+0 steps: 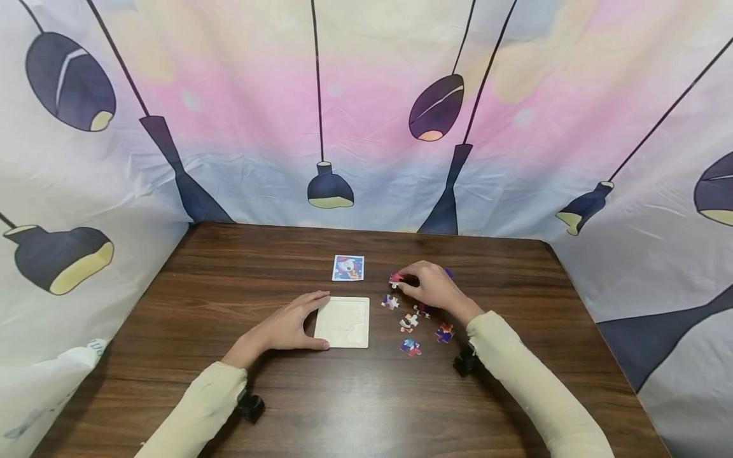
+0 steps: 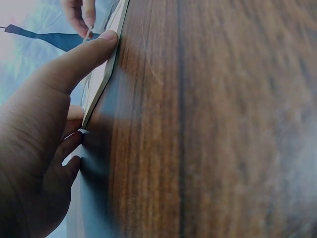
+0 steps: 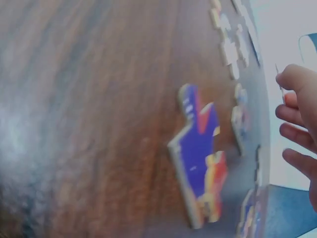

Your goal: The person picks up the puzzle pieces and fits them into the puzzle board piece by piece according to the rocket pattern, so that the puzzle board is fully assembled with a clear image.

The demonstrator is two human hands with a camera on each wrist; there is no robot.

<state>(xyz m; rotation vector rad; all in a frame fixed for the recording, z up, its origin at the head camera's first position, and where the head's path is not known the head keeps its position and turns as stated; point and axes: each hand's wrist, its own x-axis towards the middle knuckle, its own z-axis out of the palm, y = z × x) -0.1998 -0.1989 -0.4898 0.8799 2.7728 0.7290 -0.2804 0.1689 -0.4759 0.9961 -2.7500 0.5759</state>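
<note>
A square pale puzzle tray [image 1: 342,322] with a raised rim lies flat on the table. My left hand [image 1: 292,322] holds it by the left side, thumb at the near corner and fingers at the far corner; the left wrist view shows the thumb [image 2: 106,39] on its edge. Between thumb and fingertips my right hand [image 1: 435,284] pinches a red and white jigsaw piece [image 1: 395,279]. Below that hand lie several loose pieces, among them a white one [image 1: 390,301], a blue and pink one [image 1: 410,346] and a purple and red one [image 3: 195,148].
Beyond the tray lies a small picture card [image 1: 348,268] with a white cartoon figure. Another purple piece [image 1: 449,273] shows partly behind the right hand. A lamp-patterned cloth [image 1: 258,127] hangs around the back and sides of the brown wooden table [image 1: 258,254].
</note>
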